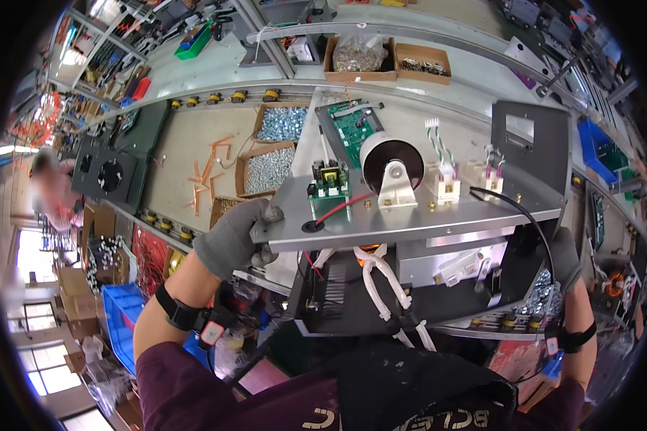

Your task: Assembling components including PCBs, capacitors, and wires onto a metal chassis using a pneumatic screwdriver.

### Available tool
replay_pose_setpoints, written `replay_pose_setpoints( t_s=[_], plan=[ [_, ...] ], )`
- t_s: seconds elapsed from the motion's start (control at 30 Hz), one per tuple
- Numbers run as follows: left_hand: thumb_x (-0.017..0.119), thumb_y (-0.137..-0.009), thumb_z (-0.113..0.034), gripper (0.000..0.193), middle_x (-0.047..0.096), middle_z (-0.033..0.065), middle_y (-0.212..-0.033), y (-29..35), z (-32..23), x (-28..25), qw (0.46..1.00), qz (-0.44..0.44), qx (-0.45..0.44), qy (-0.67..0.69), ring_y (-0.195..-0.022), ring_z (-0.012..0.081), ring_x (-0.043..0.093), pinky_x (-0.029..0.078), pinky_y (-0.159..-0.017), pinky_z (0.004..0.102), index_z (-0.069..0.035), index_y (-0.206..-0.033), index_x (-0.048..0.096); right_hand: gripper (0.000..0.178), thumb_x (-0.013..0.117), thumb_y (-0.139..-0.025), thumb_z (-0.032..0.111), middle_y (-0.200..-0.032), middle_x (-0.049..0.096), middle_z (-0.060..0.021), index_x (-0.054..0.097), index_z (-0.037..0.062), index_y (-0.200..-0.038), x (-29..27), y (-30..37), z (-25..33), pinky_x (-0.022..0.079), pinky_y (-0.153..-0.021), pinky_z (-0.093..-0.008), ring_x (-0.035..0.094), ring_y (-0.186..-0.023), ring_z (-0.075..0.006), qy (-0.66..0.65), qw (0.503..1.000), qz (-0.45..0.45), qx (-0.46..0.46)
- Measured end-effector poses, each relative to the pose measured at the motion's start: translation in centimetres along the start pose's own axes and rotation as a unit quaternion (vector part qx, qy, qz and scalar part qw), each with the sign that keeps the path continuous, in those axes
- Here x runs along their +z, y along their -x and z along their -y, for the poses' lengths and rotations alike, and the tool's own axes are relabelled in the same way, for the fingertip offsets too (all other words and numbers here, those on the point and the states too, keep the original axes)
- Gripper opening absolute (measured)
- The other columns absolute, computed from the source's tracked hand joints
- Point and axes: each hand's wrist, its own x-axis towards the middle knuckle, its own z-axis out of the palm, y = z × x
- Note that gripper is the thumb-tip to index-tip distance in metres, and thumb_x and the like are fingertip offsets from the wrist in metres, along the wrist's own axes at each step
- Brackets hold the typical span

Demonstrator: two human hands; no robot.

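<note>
In front of me is a grey metal chassis [402, 228], tilted so that its top panel and open underside both show. My left hand [233, 237], in a grey glove, is closed round the panel's left corner. At the right end, my gloved right hand [566, 257] grips the chassis, its fingers mostly hidden. A large round capacitor [388, 167] in a white bracket stands on the panel, between a small green circuit board [328, 183] and white connector blocks [448, 187]. White sleeved cables [381, 280] and a black cable [528, 214] hang down from the chassis.
Behind the chassis lies a green circuit board [352, 129]. Cardboard boxes of small metal fasteners [268, 171] and orange strips [207, 176] are on the line to the left. A black panel with a fan [110, 174] stands farther left. A metal rail [410, 30] crosses the back.
</note>
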Motion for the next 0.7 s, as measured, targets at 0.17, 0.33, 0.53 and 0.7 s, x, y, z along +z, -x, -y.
replay_pose_setpoints(
  t_s=[0.17, 0.33, 0.53, 0.7],
  plan=[
    [0.047, -0.082, -0.026, 0.022, 0.038, 0.0007, -0.047, -4.3, -4.3, -4.5, 0.994, 0.019, -0.109, 0.011, -0.033, 0.0157, 0.041, 0.030, -0.028, 0.0237, -0.014, -0.065, 0.044, 0.017, 0.055, -0.071, 0.007, -0.073, 0.063, -0.0192, 0.060, -0.0046, -0.082, 6.0, 3.2, 4.4, 0.047, -0.063, -0.0344, 0.062, -0.068, -0.0250, -0.054, 0.998, 0.001, 0.038],
    [0.046, -0.084, -0.030, 0.021, 0.039, 0.0008, -0.052, -10.2, -7.0, -6.5, 0.979, 0.056, -0.198, 0.003, -0.039, 0.0150, 0.043, 0.030, -0.028, 0.0229, -0.021, -0.065, 0.043, 0.023, 0.059, -0.065, 0.012, -0.074, 0.060, -0.0237, 0.059, -0.0044, -0.081, 9.3, 3.3, 3.2, 0.048, -0.066, -0.0413, 0.058, -0.074, -0.0433, 0.084, 0.992, -0.041, 0.087],
    [0.045, -0.086, -0.041, 0.024, 0.040, 0.0005, -0.054, -13.2, -7.7, -6.4, 0.976, 0.068, -0.202, -0.044, -0.042, 0.0160, 0.044, 0.032, -0.031, 0.0226, -0.021, -0.073, 0.045, 0.018, 0.060, -0.068, 0.010, -0.066, 0.058, -0.0119, 0.059, -0.0038, -0.081, 10.7, 3.3, -0.9, 0.046, -0.056, -0.0332, 0.058, -0.060, -0.0221, -0.060, 0.976, -0.184, 0.094],
    [0.044, -0.088, -0.057, 0.056, 0.058, 0.0095, -0.069, -14.0, -3.5, -11.0, 0.985, 0.098, -0.070, -0.122, -0.058, 0.0226, 0.061, 0.043, -0.040, 0.0262, -0.002, -0.091, 0.056, 0.041, 0.054, -0.075, 0.009, -0.080, 0.060, -0.0044, 0.054, -0.0057, -0.114, 9.6, 3.2, -4.0, 0.045, -0.059, -0.0262, 0.056, -0.068, -0.0128, -0.018, 0.985, -0.166, 0.048]
  ],
)
